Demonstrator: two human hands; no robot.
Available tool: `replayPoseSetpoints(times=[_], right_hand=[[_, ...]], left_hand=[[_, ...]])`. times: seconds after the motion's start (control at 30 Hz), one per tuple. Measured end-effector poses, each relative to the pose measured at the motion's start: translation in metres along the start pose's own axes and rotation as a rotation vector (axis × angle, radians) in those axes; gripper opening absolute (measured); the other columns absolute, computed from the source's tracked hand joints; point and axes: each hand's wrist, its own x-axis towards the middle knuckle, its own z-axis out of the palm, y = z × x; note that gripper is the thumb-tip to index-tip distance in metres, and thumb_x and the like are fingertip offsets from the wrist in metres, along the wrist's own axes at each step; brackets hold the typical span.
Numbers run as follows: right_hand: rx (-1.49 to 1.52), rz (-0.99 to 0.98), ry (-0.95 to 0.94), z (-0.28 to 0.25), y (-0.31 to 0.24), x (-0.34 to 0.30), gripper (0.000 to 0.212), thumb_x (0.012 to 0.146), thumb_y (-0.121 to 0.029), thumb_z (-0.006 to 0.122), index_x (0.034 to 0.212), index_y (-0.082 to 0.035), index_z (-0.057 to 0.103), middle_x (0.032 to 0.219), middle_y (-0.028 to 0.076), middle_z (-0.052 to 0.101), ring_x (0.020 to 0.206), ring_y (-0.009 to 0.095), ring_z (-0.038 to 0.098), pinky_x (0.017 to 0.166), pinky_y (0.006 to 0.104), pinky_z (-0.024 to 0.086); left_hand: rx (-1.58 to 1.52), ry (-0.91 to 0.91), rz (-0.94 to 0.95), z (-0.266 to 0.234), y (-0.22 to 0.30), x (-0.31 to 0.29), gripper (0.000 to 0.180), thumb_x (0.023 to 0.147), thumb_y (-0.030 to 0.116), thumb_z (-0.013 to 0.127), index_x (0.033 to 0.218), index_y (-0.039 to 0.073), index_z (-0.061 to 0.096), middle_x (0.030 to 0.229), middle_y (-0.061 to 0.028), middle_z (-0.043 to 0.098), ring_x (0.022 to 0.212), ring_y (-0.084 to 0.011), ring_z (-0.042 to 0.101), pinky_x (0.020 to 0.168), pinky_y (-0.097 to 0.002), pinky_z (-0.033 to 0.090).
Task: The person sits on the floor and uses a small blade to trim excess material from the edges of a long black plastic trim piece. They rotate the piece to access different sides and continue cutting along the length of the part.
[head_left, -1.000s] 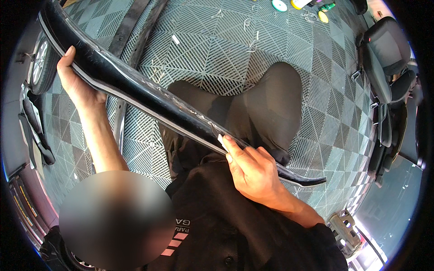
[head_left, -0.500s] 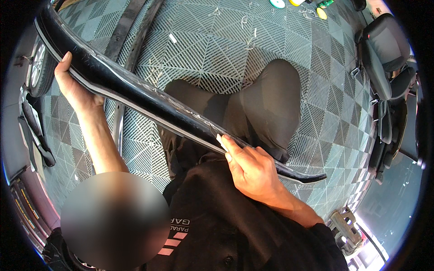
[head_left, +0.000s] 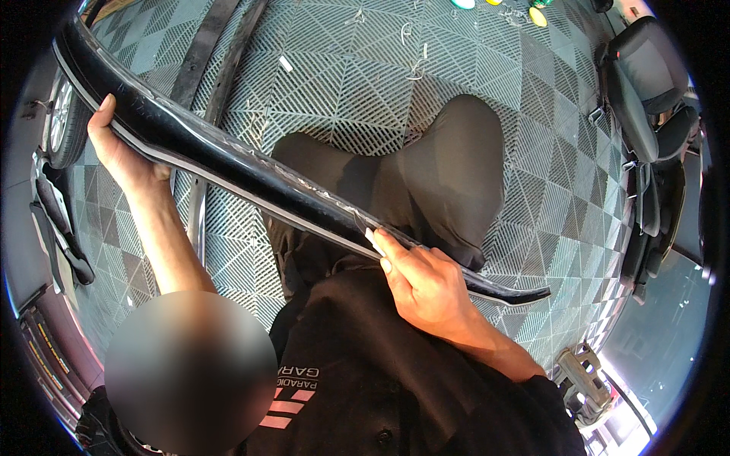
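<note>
A long, glossy black car trim strip [head_left: 220,167] with a pale lower edge lies slantwise over my lap, from the upper left down to the right. My left hand [head_left: 125,156] grips its lower edge near the far end, thumb on the near face and the other fingers hidden behind. In my right hand [head_left: 426,285] is a slim tool with a white grip and a thin dark blade [head_left: 370,235], pinched between thumb and forefinger. Its tip rests at the strip's upper edge, where a ragged, shiny line of film or residue runs.
Two more long dark strips [head_left: 228,68] lie on the grey tiled floor [head_left: 334,68] beyond, among white scraps. A wheel [head_left: 65,121] stands at the left; black car seats [head_left: 646,83] are at the right. A yellow round item [head_left: 537,17] sits at the far edge.
The view has shifted slightly, so the floor items sit a little higher. Both hands keep their grips, and the blade stays at nearly the same place on the strip.
</note>
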Motion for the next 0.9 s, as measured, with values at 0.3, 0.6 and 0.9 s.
replayPoseSetpoints(times=[0.3,0.6,0.9], right_hand=[[0.040,0.014,-0.006,-0.001,0.005,-0.007,0.042,0.087,-0.007,0.069,0.129,0.000,0.064,0.064,0.009,0.058,0.054,0.025,0.058,0.056,0.0379,0.049],[0.048,0.048,-0.015,-0.003,0.007,-0.011,0.040,0.088,-0.007,0.069,0.128,0.000,0.064,0.066,0.011,0.061,0.056,0.028,0.060,0.058,0.0397,0.051],[0.076,0.112,-0.027,-0.010,0.003,-0.017,0.039,0.089,-0.008,0.069,0.127,-0.003,0.066,0.068,0.013,0.063,0.059,0.030,0.063,0.060,0.0419,0.052]], left_hand=[[0.027,-0.017,0.005,0.000,-0.001,-0.001,0.032,0.088,0.028,0.062,0.104,0.001,0.064,0.085,-0.0117,0.071,0.069,-0.0216,0.072,0.062,-0.0329,0.063],[0.018,-0.004,0.005,-0.003,-0.001,0.002,0.031,0.089,0.028,0.062,0.104,0.001,0.064,0.086,-0.0116,0.071,0.069,-0.0211,0.072,0.062,-0.0331,0.063],[0.005,-0.012,0.000,-0.004,0.001,-0.001,0.030,0.089,0.026,0.062,0.104,0.001,0.065,0.086,-0.0109,0.072,0.069,-0.0209,0.072,0.062,-0.0331,0.063]])
